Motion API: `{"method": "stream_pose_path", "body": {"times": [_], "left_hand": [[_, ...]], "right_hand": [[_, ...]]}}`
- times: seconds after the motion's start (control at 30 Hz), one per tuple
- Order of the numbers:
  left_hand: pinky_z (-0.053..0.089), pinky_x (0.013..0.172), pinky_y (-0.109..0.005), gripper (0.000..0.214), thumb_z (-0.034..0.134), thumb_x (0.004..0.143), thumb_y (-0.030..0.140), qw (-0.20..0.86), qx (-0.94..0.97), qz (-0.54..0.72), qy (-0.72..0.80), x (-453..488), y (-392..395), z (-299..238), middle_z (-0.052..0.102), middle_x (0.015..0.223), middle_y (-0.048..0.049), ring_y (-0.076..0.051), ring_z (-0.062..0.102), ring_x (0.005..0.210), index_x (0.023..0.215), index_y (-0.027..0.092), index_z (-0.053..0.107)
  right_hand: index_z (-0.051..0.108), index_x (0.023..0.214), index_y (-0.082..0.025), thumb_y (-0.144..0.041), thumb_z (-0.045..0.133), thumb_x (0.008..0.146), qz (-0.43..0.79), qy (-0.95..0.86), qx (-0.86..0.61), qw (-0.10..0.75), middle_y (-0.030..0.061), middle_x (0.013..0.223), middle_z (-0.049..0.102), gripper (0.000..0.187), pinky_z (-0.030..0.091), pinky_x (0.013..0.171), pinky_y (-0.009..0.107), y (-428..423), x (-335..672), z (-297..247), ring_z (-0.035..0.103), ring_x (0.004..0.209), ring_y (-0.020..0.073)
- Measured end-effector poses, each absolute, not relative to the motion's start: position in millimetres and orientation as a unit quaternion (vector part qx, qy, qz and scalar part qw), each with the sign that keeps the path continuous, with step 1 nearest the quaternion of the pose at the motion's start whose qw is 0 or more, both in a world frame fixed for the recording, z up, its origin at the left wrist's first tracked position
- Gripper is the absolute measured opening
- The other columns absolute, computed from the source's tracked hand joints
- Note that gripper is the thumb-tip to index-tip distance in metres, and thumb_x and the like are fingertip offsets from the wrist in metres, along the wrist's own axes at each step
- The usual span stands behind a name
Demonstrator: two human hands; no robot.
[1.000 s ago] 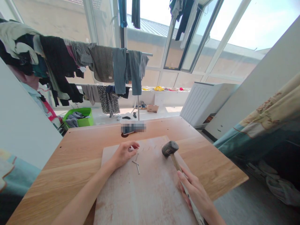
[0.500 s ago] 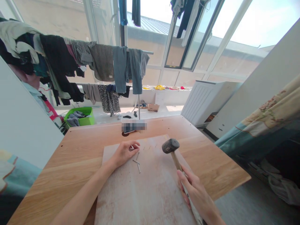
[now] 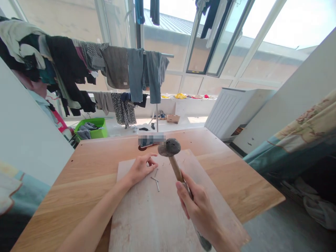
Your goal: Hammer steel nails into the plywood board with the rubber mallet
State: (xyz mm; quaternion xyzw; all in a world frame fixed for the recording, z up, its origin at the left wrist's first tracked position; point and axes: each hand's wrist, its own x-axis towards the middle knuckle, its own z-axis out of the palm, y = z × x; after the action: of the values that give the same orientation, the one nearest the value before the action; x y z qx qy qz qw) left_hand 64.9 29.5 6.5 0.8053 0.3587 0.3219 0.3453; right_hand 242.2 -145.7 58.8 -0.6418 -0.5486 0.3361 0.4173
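My right hand (image 3: pixel 195 197) grips a hammer (image 3: pixel 176 168) by its wooden handle. Its dark head is raised above the far part of a pale, worn board (image 3: pixel 147 220). On the board's far left rests my left hand (image 3: pixel 141 169), fingers curled and thumb near the index finger; anything between them is too small to make out. Just below those fingertips lie a few loose nails (image 3: pixel 158 186). Thin nails (image 3: pixel 184 160) stand upright in the board to the right of my left hand, partly hidden behind the hammer.
The board lies on a wooden table (image 3: pixel 78 182). A blurred-out object (image 3: pixel 149 140) sits beyond the board, by a dark round hole. Behind the table are a laden clothes rack (image 3: pixel 157 117), a green basket (image 3: pixel 102 132) and a white cabinet (image 3: pixel 223 112). A curtain (image 3: pixel 283 147) hangs at right.
The hammer and my right hand have moved left, bringing the hammer head closer to my left hand. My left index finger is lifted a little. The loose nails lie as before.
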Motion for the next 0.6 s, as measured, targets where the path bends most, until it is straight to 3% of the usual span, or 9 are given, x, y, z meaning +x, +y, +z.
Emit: {"method": "stream_pose_path", "body": {"times": [0.1, 0.23, 0.33, 0.43, 0.6], "left_hand": [[0.050, 0.069, -0.024, 0.028, 0.068, 0.081, 0.020, 0.337, 0.812, 0.323, 0.352, 65.4, 30.6, 5.2, 0.077, 0.080, -0.0001, -0.014, 0.063, 0.066, 0.109, 0.018, 0.070], [0.048, 0.066, -0.023, 0.019, 0.067, 0.078, 0.015, 0.335, 0.813, 0.319, 0.354, 66.5, 30.3, 7.1, 0.075, 0.077, 0.0003, -0.013, 0.063, 0.066, 0.096, 0.017, 0.073], [0.049, 0.068, -0.024, 0.031, 0.068, 0.080, 0.020, 0.352, 0.806, 0.310, 0.361, 65.8, 29.0, 8.8, 0.077, 0.081, -0.0007, -0.013, 0.063, 0.066, 0.111, 0.018, 0.070], [0.050, 0.069, -0.025, 0.035, 0.067, 0.081, 0.022, 0.355, 0.808, 0.307, 0.358, 65.0, 28.8, 6.7, 0.078, 0.085, -0.0018, -0.013, 0.061, 0.067, 0.116, 0.018, 0.068], [0.049, 0.064, -0.024, 0.031, 0.065, 0.080, 0.024, 0.355, 0.814, 0.303, 0.345, 65.5, 30.5, 3.7, 0.074, 0.089, -0.0017, -0.012, 0.058, 0.065, 0.111, 0.019, 0.065]], "right_hand": [[0.061, 0.136, -0.018, -0.051, 0.041, 0.100, 0.267, -0.590, -0.658, 0.385, 0.0058, 0.078, 0.072, 0.053, 0.054, 0.065, 0.028, -143.4, 239.4, 50.5, 0.068, 0.072, 0.0210], [0.066, 0.132, -0.021, -0.052, 0.047, 0.097, 0.251, -0.599, -0.681, 0.338, 0.0102, 0.101, 0.077, 0.050, 0.054, 0.084, 0.032, -142.9, 242.3, 41.2, 0.070, 0.095, 0.0271], [0.059, 0.139, -0.021, -0.055, 0.043, 0.098, 0.301, -0.556, -0.681, 0.369, 0.0041, 0.077, 0.071, 0.056, 0.054, 0.063, 0.026, -150.5, 248.0, 44.2, 0.068, 0.070, 0.0206], [0.054, 0.141, -0.017, -0.058, 0.040, 0.098, 0.386, -0.508, -0.668, 0.383, -0.0077, 0.053, 0.047, 0.060, 0.037, 0.037, 0.020, -161.8, 257.9, 47.5, 0.045, 0.037, 0.0112], [0.057, 0.131, -0.016, -0.058, 0.043, 0.096, 0.410, -0.465, -0.688, 0.379, -0.0093, 0.057, 0.043, 0.057, 0.031, 0.034, 0.018, -176.4, 277.8, 36.1, 0.038, 0.036, 0.0071]]}}
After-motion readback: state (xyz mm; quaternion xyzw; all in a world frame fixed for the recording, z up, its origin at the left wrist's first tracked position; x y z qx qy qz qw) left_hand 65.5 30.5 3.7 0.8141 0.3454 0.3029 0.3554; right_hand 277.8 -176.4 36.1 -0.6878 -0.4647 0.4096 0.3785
